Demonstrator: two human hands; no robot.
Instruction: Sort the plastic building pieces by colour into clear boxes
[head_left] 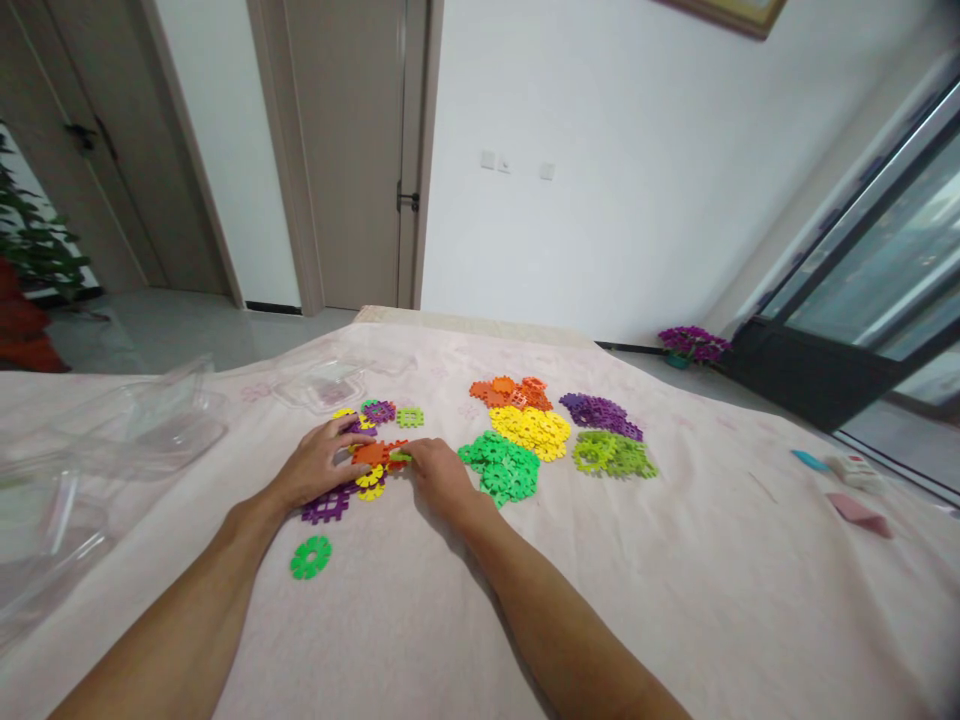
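Bent over a cluster of flat plastic interlocking pieces, my left hand (319,465) has its thumb and fingers on either side of an orange interlocking piece (370,455). My right hand (439,470) pinches a light green interlocking piece (400,456) against the orange one's right side. Yellow pieces (371,482) and a purple square piece (326,508) lie just below. Beyond the hands are a purple piece (379,411) and a light green square piece (410,417). A green flower-shaped piece (310,557) lies apart, nearer me. My left hand partly covers the cluster.
Right of my hands lie sorted heaps: orange (504,391), yellow (532,430), green (501,465), purple (602,414) and light green (611,454). Clear plastic containers (161,425) stand at left. A pink item (859,513) and a small box (853,471) lie far right on the pale tablecloth (660,590).
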